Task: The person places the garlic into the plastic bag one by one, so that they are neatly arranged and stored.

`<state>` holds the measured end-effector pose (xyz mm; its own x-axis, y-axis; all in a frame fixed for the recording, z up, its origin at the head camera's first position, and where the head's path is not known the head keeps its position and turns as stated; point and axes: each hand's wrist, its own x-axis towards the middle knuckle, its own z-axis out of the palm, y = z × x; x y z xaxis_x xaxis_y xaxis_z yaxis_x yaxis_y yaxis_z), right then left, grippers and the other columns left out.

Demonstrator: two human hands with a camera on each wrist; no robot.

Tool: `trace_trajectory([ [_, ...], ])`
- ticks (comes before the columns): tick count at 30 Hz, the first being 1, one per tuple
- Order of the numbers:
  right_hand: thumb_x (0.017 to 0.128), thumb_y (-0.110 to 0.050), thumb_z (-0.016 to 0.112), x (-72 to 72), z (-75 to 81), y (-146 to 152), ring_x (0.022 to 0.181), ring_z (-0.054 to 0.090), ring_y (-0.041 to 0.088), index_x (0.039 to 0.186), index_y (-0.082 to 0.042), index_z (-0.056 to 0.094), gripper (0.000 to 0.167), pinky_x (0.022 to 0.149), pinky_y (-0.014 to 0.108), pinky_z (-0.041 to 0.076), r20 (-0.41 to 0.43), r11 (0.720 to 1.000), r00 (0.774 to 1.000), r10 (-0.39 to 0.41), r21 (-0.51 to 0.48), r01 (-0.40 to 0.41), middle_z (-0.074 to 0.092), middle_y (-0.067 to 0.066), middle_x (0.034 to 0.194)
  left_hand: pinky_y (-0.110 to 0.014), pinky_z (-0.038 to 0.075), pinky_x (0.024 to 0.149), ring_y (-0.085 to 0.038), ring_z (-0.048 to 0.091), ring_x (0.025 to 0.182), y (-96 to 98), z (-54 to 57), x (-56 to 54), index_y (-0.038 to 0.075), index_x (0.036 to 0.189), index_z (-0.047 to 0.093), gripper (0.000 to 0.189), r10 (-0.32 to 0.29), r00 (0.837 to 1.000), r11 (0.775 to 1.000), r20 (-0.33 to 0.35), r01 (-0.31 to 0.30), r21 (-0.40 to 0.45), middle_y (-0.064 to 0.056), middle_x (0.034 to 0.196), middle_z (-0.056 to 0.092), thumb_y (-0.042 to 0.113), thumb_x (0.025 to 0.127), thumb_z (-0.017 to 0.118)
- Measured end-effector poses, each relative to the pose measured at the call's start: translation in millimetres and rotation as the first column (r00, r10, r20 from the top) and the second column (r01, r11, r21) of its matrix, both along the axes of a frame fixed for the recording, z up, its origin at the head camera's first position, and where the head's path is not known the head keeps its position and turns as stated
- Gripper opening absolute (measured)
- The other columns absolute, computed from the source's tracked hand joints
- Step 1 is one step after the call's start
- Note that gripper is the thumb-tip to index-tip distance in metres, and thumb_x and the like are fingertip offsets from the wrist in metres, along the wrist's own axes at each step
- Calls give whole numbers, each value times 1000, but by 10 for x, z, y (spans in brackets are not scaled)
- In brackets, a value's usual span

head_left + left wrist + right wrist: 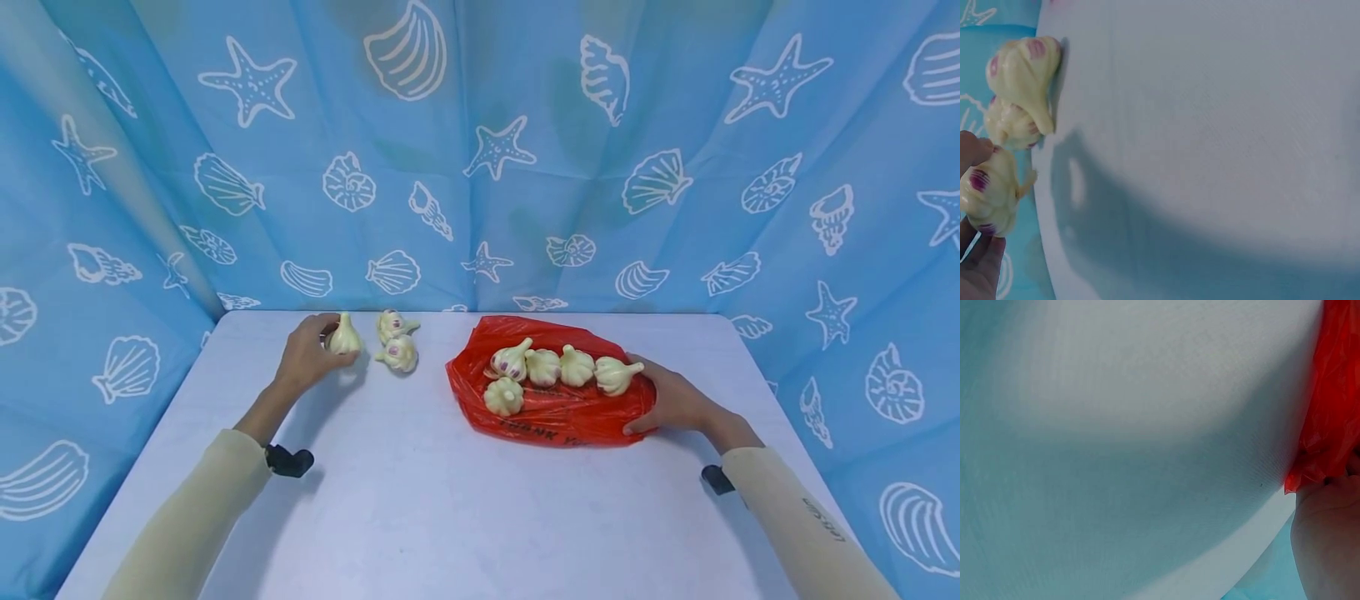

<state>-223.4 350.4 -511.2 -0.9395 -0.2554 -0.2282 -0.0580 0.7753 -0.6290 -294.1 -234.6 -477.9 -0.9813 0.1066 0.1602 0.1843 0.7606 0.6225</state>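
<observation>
At the left of the table in the head view, my left hand [307, 354] pinches a pale garlic bulb [345, 335] between thumb and fingers, stem upward. Purple streaks show on this bulb in the left wrist view, with fingertips [988, 259] under it. Just to its right two more garlic bulbs [400, 354] lie close together on the table. My right hand [678, 400] grips the right end of a red plastic bag [600, 412], thumb at the front, other fingers partly hidden behind. Several garlic bulbs [577, 366] rest on the bag, most in a row.
A white table [465, 517] extends under both arms. Behind it and at the sides hangs a blue curtain [480, 208] with white shell and starfish prints. Black wrist mounts [288, 461] sit under the beige sleeves [195, 508].
</observation>
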Motion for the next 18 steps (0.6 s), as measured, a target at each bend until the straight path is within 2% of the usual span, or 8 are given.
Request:
trace_trajectory([
  [6,49,-48,94,-3,0,-4,130,37,38,155,-14,20,133,75,41,58,-3,1000,1000,5,-6,-5,38,12,148,-50,49,93,-36,54,114,74,77,26,-2,134,50,70,-13,996,999,-90,17,48,-21,124,55,18,76,83],
  [18,48,-50,94,-10,-28,2,131,36,38,155,-15,20,135,76,42,58,-7,1000,1000,0,12,0,37,12,149,-48,48,95,-34,55,114,352,232,107,-4,133,50,72,-96,974,987,-204,120,109,-20,124,55,15,73,85],
])
